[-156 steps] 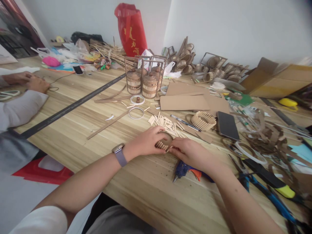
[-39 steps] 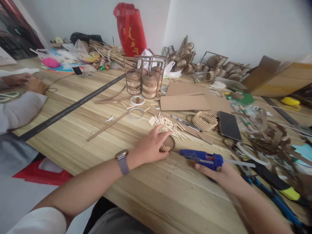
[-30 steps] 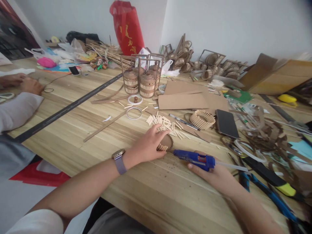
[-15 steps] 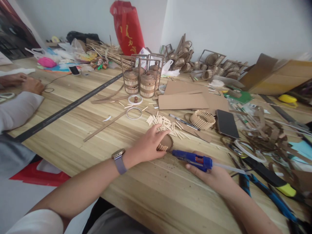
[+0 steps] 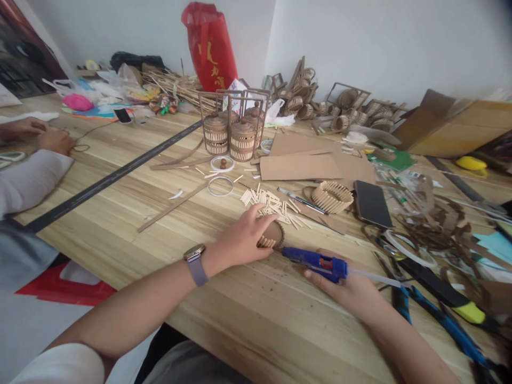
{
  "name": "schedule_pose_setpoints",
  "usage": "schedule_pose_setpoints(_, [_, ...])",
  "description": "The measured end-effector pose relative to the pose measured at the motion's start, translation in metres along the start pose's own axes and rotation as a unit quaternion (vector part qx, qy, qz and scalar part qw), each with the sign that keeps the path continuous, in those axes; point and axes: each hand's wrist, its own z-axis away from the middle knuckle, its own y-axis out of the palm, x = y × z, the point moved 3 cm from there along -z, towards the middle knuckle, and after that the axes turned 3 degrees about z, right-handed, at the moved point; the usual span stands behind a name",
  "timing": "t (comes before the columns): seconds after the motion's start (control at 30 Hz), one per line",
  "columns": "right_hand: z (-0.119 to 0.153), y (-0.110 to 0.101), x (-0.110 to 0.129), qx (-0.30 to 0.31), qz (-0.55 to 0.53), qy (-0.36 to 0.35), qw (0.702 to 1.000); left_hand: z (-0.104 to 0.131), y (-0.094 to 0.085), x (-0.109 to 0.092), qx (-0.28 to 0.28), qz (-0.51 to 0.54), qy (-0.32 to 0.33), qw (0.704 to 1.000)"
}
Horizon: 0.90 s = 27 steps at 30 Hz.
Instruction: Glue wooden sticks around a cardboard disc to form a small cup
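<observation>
My left hand (image 5: 242, 237) curves around a small round brown cardboard base (image 5: 275, 233) on the table, gripping its near-left side. A few short wooden sticks (image 5: 265, 242) stand along that base's near edge; my fingers cover part of it. In my right hand (image 5: 348, 285) is a blue hot glue gun (image 5: 316, 261), its nozzle pointing left at the rim of the base, and a translucent glue stick (image 5: 376, 276) juts from its back. Just beyond the base lies a loose pile of short wooden sticks (image 5: 276, 205).
Lidded stick baskets (image 5: 242, 136) in a brown frame stand farther back. A stick ring (image 5: 332, 196), a phone (image 5: 373, 202) and cardboard sheets (image 5: 300, 166) lie beyond my hands. Pliers (image 5: 448, 325) and a cutter knife (image 5: 440, 285) are at right. Another person's hands (image 5: 54, 140) rest at left.
Almost nothing differs. My hands, the glue gun and the round base keep their places, and the camera view has shifted only slightly.
</observation>
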Motion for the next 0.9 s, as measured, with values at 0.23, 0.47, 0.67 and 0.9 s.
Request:
schedule_pose_setpoints(0.23, [-0.0019,-0.0012,0.0050,0.009,0.002,-0.009,1.000,0.0004,-0.0001,0.0004,-0.007,0.010,0.007,1.000])
schedule_pose_setpoints(0.47, [-0.0015,-0.0035,0.0089,0.009,-0.005,-0.008,1.000,0.0012,0.0004,0.0011,-0.009,0.019,0.007,1.000])
schedule_pose_setpoints(0.67, [-0.0016,-0.0025,0.0078,-0.013,-0.008,-0.014,1.000,0.0010,0.0009,0.0017,0.002,0.007,-0.002,1.000])
schedule_pose_setpoints(0.9, [-0.0006,-0.0009,0.0039,-0.038,0.000,-0.032,0.999,0.0014,0.0017,0.0025,-0.003,0.019,0.000,1.000])
